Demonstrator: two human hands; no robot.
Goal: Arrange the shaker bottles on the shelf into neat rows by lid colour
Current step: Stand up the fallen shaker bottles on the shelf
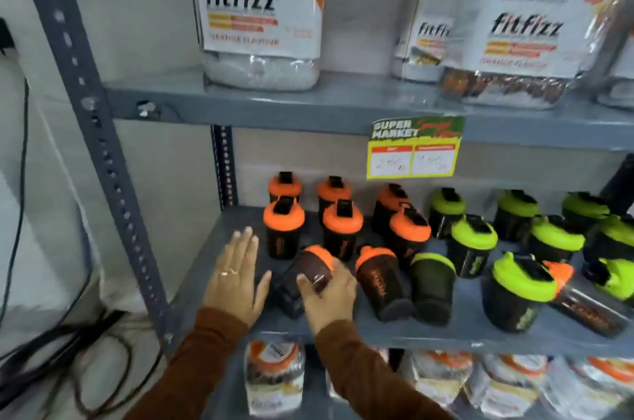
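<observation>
R hand (pixel 327 296) grips tipped orange-lid bottle (pixel 314 268); L hand (pixel 236 282) flat, empty; upright orange-lids (pixel 284 227) crowd behind.

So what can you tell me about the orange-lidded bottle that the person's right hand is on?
The orange-lidded bottle is a dark, see-through plastic shaker with an orange lid. It is tilted, lid pointing up and away, at the front left of the grey metal shelf. The right hand wraps its body from the near side, thumb across it. The left hand is open and flat beside it, not touching. Upright orange-lidded shakers stand behind it.
</observation>
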